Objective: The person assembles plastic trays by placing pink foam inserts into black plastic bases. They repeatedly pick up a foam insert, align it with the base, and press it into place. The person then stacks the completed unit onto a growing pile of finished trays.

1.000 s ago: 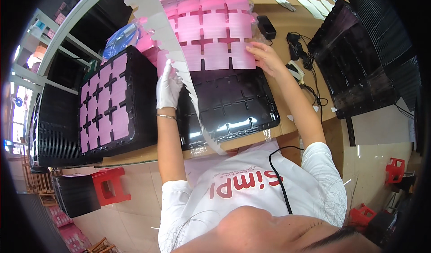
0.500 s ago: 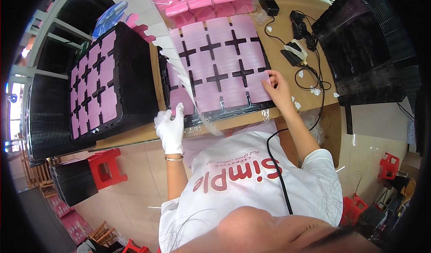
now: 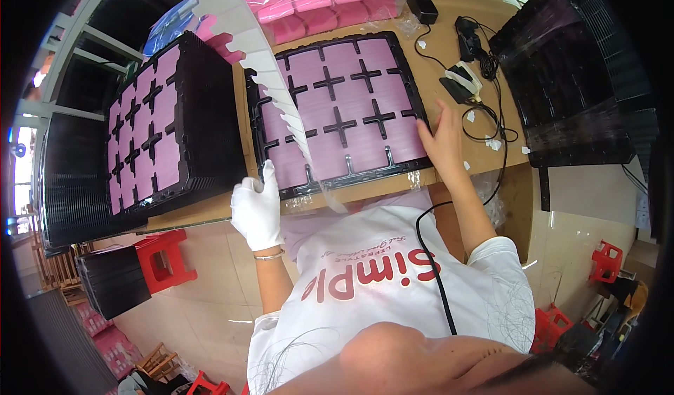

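Both hands have shifted since the earlier frames: the gloved left hand [image 3: 258,211], which a second ago lay up on the tray's top, now sits at the near left corner of the black tray [image 3: 337,111], its fingers curled over the rim and gripping it. The bare right hand [image 3: 444,140] has slid from the tray's far side down to the right edge, where it lies flat, fingers together and spread along the rim, holding nothing that can be seen. That tray itself has come nearer the wooden table's [image 3: 449,58] front edge and now shows its pink inserts [image 3: 365,142] in full, with 4 black crosses between them.

On the left, touching the tray's side or just beside it (which one cannot be told), stands a stack of black trays [image 3: 161,128] also topped with pink pieces. A white strip with a notched edge [image 3: 270,72] runs diagonally between the 2. Off the right edge lie a black cable [image 3: 491,114] and small black devices, near the right hand. Beyond them another stack of dark trays [image 3: 576,86] stands well apart. Open table shows only as a narrow band on the right and along the front lip. Packs of pink pieces [image 3: 316,2] lie behind the tray.
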Action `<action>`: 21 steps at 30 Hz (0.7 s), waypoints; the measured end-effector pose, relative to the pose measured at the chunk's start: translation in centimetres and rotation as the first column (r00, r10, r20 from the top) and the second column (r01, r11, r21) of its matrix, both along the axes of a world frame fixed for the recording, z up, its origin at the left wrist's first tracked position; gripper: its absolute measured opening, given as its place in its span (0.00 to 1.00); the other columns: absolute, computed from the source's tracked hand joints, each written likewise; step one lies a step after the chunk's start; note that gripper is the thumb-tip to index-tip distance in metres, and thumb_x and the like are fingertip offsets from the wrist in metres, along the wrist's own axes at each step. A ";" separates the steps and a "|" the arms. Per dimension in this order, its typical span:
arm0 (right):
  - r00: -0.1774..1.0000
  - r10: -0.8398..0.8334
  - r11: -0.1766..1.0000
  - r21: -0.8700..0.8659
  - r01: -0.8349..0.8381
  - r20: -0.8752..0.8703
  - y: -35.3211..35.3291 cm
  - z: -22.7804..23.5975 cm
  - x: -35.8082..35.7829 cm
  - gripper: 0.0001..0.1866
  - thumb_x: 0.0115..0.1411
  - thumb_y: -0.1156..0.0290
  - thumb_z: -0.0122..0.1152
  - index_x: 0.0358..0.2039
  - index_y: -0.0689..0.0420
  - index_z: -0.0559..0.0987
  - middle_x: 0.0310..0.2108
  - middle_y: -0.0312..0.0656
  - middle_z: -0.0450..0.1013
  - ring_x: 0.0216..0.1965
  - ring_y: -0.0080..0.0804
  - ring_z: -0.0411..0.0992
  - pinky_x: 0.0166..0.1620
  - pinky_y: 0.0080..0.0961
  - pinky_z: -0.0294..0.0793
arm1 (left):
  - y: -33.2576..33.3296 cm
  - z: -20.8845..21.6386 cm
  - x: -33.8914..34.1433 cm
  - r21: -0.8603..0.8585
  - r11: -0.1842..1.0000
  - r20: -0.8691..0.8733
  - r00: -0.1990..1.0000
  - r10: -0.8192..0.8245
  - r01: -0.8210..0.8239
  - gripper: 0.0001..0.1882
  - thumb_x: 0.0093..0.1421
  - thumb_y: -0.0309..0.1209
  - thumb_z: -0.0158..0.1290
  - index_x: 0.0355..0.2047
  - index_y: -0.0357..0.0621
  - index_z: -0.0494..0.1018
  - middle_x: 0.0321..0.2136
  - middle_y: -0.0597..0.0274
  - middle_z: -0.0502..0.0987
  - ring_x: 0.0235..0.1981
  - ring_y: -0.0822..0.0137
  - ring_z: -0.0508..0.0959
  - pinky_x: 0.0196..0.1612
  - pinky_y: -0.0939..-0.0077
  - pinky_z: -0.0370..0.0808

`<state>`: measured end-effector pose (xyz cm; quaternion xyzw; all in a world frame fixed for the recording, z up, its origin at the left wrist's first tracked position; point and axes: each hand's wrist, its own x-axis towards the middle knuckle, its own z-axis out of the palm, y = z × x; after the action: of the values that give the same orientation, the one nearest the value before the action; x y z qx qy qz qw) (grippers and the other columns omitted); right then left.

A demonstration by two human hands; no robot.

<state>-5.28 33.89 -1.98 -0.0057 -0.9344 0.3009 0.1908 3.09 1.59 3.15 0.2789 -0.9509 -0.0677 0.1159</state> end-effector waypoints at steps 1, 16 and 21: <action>0.991 -0.002 0.992 0.121 0.018 -0.131 0.0 0.5 -1.1 0.23 0.54 0.71 0.63 0.50 0.61 0.70 0.28 0.44 0.67 0.35 0.43 0.68 0.41 0.39 0.67 | 0.4 0.5 -0.7 -0.061 0.998 -0.047 0.999 -0.016 0.013 0.26 0.58 0.55 0.54 0.16 0.47 0.70 0.19 0.59 0.72 0.25 0.57 0.76 0.25 0.63 0.73; 0.946 0.323 0.773 0.578 -0.262 -0.004 -2.8 -3.4 -14.5 0.26 0.68 0.57 0.40 0.61 0.57 0.66 0.63 0.42 0.62 0.65 0.31 0.58 0.69 0.50 0.37 | -6.3 -9.2 -18.6 -0.290 0.787 0.188 0.839 -0.511 0.545 0.25 0.62 0.41 0.38 0.60 0.57 0.65 0.64 0.57 0.59 0.68 0.63 0.52 0.64 0.34 0.41; 0.787 0.616 0.777 0.182 -0.602 -0.027 -0.2 0.1 -5.6 0.23 0.64 0.63 0.47 0.57 0.58 0.69 0.60 0.45 0.65 0.63 0.37 0.60 0.67 0.49 0.48 | -2.8 -2.5 -7.5 -0.163 0.630 0.066 0.645 -0.761 0.759 0.23 0.66 0.37 0.44 0.60 0.44 0.64 0.60 0.55 0.65 0.62 0.61 0.63 0.64 0.54 0.55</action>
<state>-10.86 33.69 -1.83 0.3252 -0.8984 0.2686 0.1224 -4.39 -1.22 0.67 -0.1592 -0.9813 -0.0276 0.1050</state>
